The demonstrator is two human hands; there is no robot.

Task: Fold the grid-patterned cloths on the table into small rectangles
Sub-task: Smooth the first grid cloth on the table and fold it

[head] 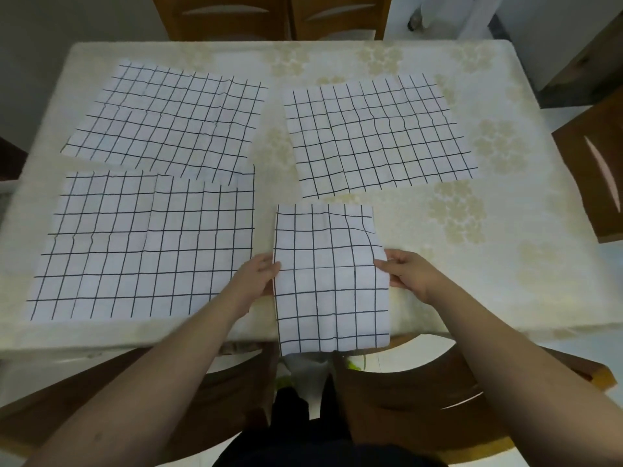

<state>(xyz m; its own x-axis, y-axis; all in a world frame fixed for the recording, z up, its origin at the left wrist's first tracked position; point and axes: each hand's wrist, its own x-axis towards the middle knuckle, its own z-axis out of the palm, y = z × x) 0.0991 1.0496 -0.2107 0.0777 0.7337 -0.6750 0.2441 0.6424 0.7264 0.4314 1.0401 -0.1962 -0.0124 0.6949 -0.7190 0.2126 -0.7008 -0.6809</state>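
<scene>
both hands — left hand (258,274), right hand (406,273) — pinch the side edges of the half-folded cloth (332,278); it looks thin, limp and light — best held at edges or corners.

We see a table (371,59) under a cream floral tablecloth (505,210). On it lie three open grid-patterned cloths: one far left (168,123), one near left (145,244), their edges overlapping, and one far right (377,136). A narrower folded cloth (330,278) lies near us, overhanging the table's front edge.
</scene>
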